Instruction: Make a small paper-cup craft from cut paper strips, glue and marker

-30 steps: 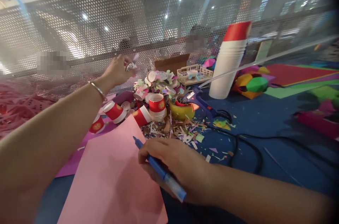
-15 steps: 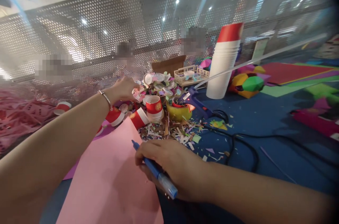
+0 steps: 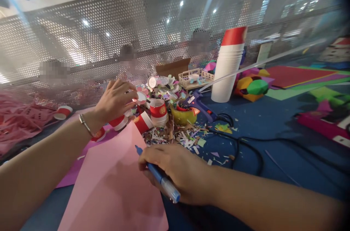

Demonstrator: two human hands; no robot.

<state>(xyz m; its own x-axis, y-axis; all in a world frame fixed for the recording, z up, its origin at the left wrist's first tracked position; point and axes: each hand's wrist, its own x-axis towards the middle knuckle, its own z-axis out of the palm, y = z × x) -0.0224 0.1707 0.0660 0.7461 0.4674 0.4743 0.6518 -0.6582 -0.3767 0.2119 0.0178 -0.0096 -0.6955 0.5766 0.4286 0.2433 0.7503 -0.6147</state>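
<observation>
Reaching toward the far middle of the table, the left hand point(image 3: 116, 100) is curling its fingers around a small round white piece point(image 3: 141, 97) at the near edge of a heap of cut paper-cup bits point(image 3: 164, 90), and the grip is looking closed on that piece, though the fingertips are partly hiding it. Just beneath that hand, red paper cups point(image 3: 142, 121) are lying on their sides, touching the far corner of a pink sheet point(image 3: 115, 187) that is spreading toward the near left. Resting on the sheet's right edge, the right hand point(image 3: 177, 172) is gripping a blue pen point(image 3: 157, 174), fingers closed around the barrel; the pen's long axis is running from the near right to the far left, its tip sitting on the pink paper. The white piece is lying up and to the left of the pen tip, so the left hand is plainly the nearer one to it. Paper scraps point(image 3: 186, 138) are littering the blue table point(image 3: 273, 132) just beyond the right hand, and a black cord point(image 3: 246, 151) from a glue gun point(image 3: 201, 105) is looping across to the right. Open pink paper is lying near and left of the pen, while a tall stack of cups point(image 3: 228, 67) is standing far right, well apart.
</observation>
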